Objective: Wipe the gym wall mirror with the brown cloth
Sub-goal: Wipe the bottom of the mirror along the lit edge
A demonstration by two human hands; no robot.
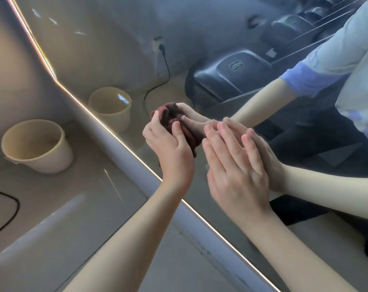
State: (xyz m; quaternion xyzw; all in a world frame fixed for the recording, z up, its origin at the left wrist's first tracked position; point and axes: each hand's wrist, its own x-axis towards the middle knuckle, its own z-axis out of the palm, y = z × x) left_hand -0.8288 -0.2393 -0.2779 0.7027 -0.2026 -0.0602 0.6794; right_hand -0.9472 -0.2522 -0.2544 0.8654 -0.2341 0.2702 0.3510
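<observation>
The wall mirror (200, 49) fills the upper right, its lit edge running diagonally from top left to bottom right. My left hand (170, 148) grips a bunched brown cloth (191, 135) and holds it against the glass near the mirror's edge. My right hand (235, 167) lies flat on the mirror just right of the cloth, fingers straight and together. Both hands and the cloth are doubled by their reflections in the glass.
A cream bucket (36, 146) stands on the floor at the left, close to the wall, with its reflection in the mirror. A black cable (9, 209) loops on the floor at far left. The mirror reflects black gym equipment, a wall socket and a person's light blue sleeve.
</observation>
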